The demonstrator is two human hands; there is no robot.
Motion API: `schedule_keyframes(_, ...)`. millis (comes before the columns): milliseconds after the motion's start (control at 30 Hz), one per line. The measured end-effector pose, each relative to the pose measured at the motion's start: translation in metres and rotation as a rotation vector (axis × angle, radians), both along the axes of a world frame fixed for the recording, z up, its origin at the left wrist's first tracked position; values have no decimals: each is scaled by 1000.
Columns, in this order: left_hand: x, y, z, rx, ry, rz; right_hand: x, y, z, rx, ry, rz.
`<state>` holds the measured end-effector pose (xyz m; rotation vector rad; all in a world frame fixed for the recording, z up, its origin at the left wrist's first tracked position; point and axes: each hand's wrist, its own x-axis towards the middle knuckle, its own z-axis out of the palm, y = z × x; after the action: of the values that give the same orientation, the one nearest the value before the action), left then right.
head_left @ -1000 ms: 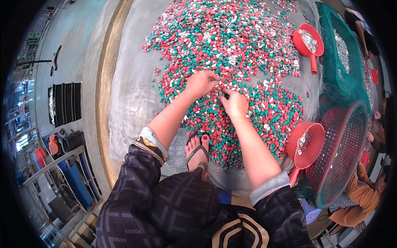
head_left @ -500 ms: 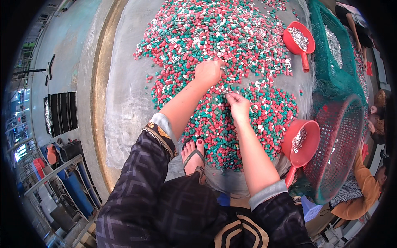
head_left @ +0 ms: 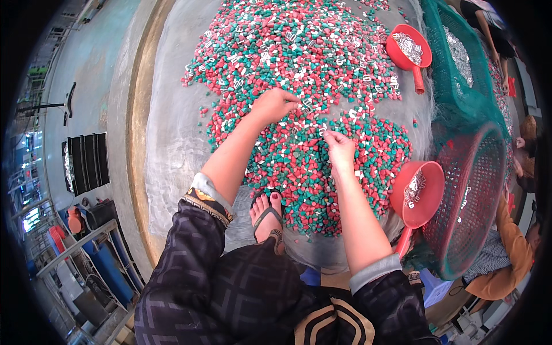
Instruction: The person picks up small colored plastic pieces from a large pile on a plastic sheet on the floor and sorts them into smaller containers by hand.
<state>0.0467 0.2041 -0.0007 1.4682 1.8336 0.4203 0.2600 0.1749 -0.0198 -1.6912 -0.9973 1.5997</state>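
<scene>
Beneath everything, a broad stretch of grey sheeting (head_left: 178,138), wrinkled and partly see-through toward the edge. Heaped over it, a wide spread of red, green and white pebbles (head_left: 299,192), thinning to bare grey on the right. Beyond the right edge, a tilted red-and-green perforated basket (head_left: 468,201), and above it a green mesh basket (head_left: 468,103) containing silvery pieces (head_left: 460,57). At the far right, an orange sleeve (head_left: 512,247) of another person. Just left of the perforated basket, a lower red scoop (head_left: 422,214) with some silvery pieces inside; farther up, an upper red scoop (head_left: 424,56) with a fuller load. At the lower left of the pebbles, a foot (head_left: 268,221) in a dark thong sandal. Over the middle of the spread, near each other but apart, two bare hands: the left hand (head_left: 273,107) curled narrow, with fingertips close to a silvery loop (head_left: 306,105), impossible to tell whether gripping anything; the right hand (head_left: 341,150) nearer the body, drawn to a tight pinch on a small pale clip (head_left: 323,130).
</scene>
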Motion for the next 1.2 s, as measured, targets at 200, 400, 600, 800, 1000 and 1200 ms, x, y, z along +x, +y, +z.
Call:
schedule_keyframes(200, 26, 13, -3, 96, 297, -28, 4, 3, 16, -246, 159, -33)
schedule_keyframes(400, 2, -2, -13, -59, -145, 24, 27, 8, 7, -424, 578, -99)
schedule_keyframes(600, 17, -32, 15, -134, -437, -79, 9, 3, 11, -522, 663, -209)
schedule_keyframes(800, 14, -33, 18, -115, 180, -106, 16, -1, 2, -517, 594, -216)
schedule_keyframes(1000, 11, -45, -8, 115, 302, -317, 17, -3, 3, -533, 634, -193)
schedule_keyframes(1200, 10, -50, -13, 129, 414, -366, 15, -4, 10, -583, 751, -267)
